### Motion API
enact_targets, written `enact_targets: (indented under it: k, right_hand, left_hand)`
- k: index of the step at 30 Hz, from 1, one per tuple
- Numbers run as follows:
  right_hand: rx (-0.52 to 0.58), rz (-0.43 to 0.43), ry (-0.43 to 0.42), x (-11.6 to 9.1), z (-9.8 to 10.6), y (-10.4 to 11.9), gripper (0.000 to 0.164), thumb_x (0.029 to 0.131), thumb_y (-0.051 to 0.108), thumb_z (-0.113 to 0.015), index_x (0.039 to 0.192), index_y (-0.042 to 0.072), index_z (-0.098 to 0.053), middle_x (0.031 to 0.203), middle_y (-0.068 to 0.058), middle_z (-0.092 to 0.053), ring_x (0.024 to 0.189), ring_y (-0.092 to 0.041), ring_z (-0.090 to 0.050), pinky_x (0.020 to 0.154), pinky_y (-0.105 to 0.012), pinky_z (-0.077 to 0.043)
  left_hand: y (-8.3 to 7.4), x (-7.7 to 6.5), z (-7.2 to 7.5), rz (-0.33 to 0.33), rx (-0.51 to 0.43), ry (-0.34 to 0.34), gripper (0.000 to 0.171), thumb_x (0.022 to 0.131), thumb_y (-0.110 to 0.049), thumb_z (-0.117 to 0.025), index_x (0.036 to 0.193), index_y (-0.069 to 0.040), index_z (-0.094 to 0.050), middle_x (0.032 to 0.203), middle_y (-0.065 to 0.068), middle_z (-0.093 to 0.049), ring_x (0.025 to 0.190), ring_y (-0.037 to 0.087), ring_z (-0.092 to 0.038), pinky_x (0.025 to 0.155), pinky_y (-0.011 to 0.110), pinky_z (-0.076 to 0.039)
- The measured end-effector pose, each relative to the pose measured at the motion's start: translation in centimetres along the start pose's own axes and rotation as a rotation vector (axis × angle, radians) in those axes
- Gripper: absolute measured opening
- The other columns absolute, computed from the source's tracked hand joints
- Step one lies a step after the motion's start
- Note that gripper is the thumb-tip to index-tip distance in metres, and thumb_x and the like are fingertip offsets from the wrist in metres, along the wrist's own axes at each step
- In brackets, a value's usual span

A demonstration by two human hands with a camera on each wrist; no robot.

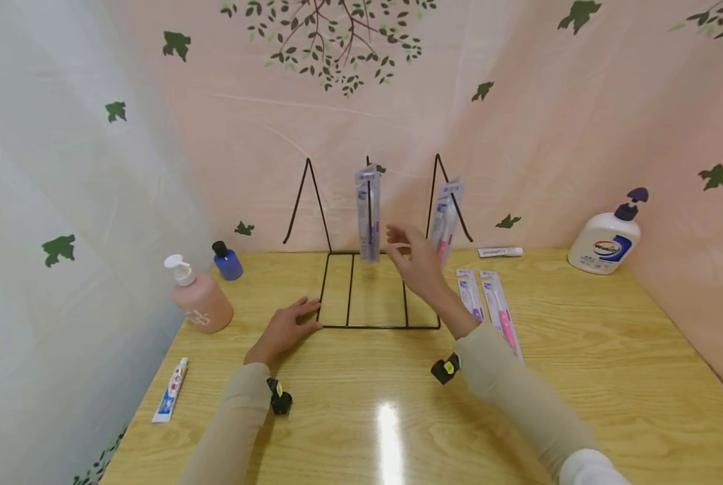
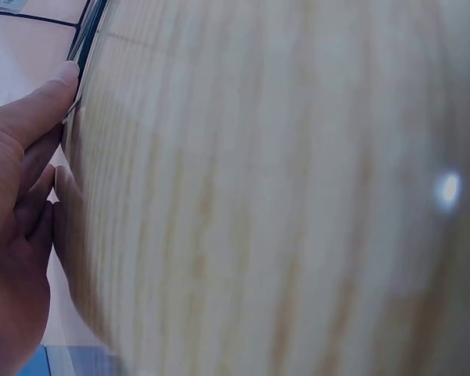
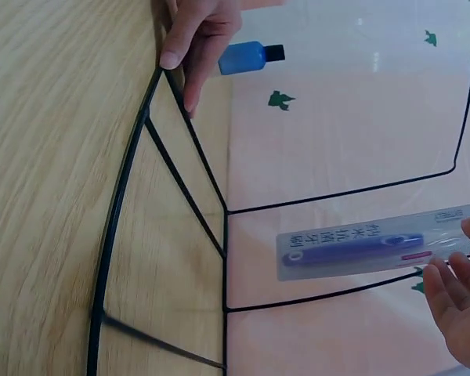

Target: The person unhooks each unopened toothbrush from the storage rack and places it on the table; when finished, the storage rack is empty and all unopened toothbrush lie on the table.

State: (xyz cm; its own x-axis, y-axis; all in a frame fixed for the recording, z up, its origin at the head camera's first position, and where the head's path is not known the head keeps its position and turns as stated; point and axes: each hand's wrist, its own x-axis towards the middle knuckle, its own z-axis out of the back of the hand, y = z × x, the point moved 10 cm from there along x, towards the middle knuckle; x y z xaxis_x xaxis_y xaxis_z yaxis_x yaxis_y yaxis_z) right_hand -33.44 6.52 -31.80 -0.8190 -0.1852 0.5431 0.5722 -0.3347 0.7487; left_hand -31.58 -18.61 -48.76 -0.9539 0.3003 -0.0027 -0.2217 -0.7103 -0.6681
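Observation:
A black wire rack [image 1: 379, 327] with tall bent hooks stands on the table. From its middle hook hangs a packaged purple toothbrush [image 1: 363, 215], seen lying sideways in the right wrist view [image 3: 352, 244]. My right hand [image 1: 420, 266] is just right of this pack, its fingers loosely bent and apart from it in the head view. A packaged pink toothbrush [image 1: 444, 225] hangs on the right hook, partly behind that hand. My left hand [image 1: 285, 329] rests on the table, its fairly straight fingers and thumb touching the rack's front left corner.
Two more packaged toothbrushes, one purple [image 1: 470, 295] and one pink [image 1: 502, 310], lie right of the rack. Behind them lies a white tube [image 1: 500, 252]. A white pump bottle [image 1: 604, 242] stands far right. Left are a pink pump bottle [image 1: 203, 303], a blue bottle [image 1: 228, 264] and a toothpaste tube [image 1: 171, 391].

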Motion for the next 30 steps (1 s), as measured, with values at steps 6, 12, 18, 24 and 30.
enact_targets:
  k: [6,12,18,24,30]
  right_hand:
    - [0.088,-0.135,-0.092,2.2,-1.2,-2.1,0.037,0.095,0.008,-0.057,0.131,0.0,-0.05,0.119,-0.019,-0.059,0.109,-0.028,-0.059,0.095,-0.037,-0.05]
    - [0.153,-0.19,-0.145,3.3,-1.8,-3.1,0.03,0.097,0.013,-0.056,0.126,0.005,-0.055,0.116,-0.013,-0.061,0.108,-0.026,-0.059,0.095,-0.039,-0.049]
    - [0.168,-0.163,-0.169,3.8,-2.0,-3.1,0.026,0.098,0.016,-0.054,0.123,0.006,-0.056,0.113,-0.014,-0.061,0.105,-0.026,-0.059,0.095,-0.039,-0.049]
    - [0.199,-0.173,-0.175,3.5,-2.0,-3.1,0.026,0.099,0.015,-0.053,0.124,0.007,-0.055,0.109,-0.014,-0.059,0.099,-0.024,-0.058,0.086,-0.036,-0.051]
    - [0.24,-0.164,-0.166,2.8,-1.5,-2.4,0.028,0.097,0.012,-0.055,0.124,0.009,-0.055,0.105,-0.014,-0.058,0.091,-0.021,-0.058,0.076,-0.033,-0.055]
  left_hand:
    - [0.0,0.1,0.1,-0.004,0.002,-0.002,0.054,0.091,-0.031,-0.066,0.14,-0.013,-0.052,0.152,0.008,-0.038,0.144,0.031,-0.027,0.114,0.054,-0.025]
    - [0.0,0.0,0.1,0.004,0.008,-0.002,0.054,0.09,-0.03,-0.066,0.139,-0.013,-0.052,0.151,0.008,-0.038,0.143,0.031,-0.028,0.114,0.054,-0.025]
    - [0.0,-0.1,-0.1,0.006,0.012,0.005,0.054,0.091,-0.03,-0.066,0.14,-0.013,-0.051,0.152,0.009,-0.038,0.143,0.032,-0.028,0.113,0.055,-0.026]
    - [0.3,-0.1,-0.3,0.02,0.003,0.014,0.055,0.091,-0.031,-0.066,0.141,-0.014,-0.05,0.153,0.011,-0.034,0.143,0.032,-0.027,0.114,0.054,-0.025]
    - [0.1,-0.1,0.0,0.017,0.0,0.004,0.054,0.091,-0.031,-0.066,0.14,-0.013,-0.051,0.153,0.014,-0.034,0.142,0.034,-0.028,0.113,0.055,-0.025]
